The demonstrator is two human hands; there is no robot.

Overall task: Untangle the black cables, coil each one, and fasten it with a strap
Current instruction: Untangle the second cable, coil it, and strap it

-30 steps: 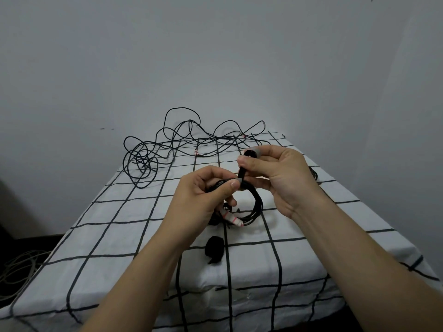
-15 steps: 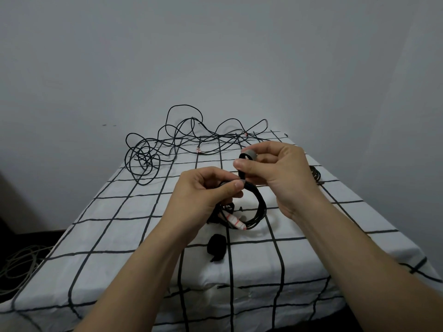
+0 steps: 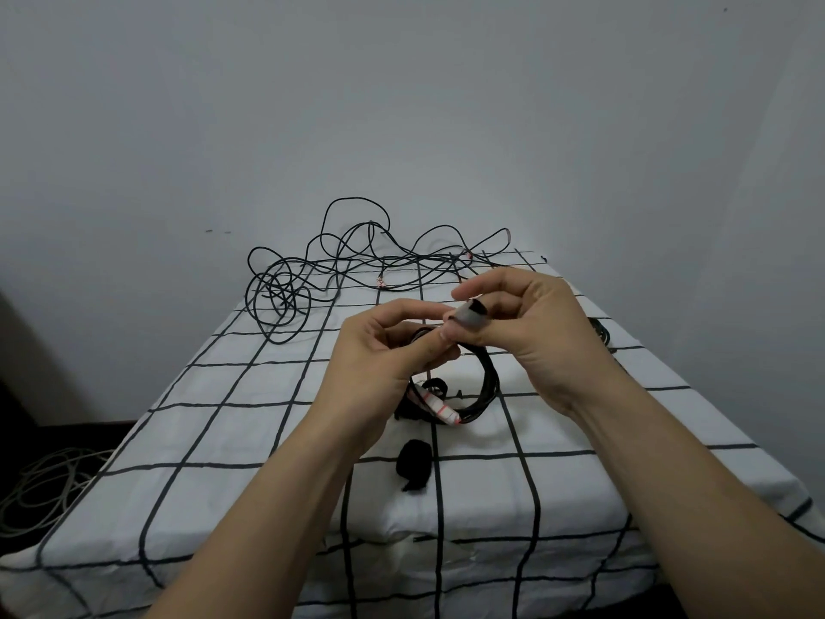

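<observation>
Between the left hand (image 3: 379, 355), pinching the coiled cable (image 3: 491, 386), and the right hand (image 3: 540, 337), pinching the strap (image 3: 468, 316), fastening is underway; next likely cinching it tight.

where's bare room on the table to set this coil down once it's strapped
Bare cloth lies on the left, between the tangled cables at the far end and the left forearm, out to the table's left edge. Crowded: the far end, the centre under the coiled cable and the rolled strap, and the right edge by another black cable.
</observation>
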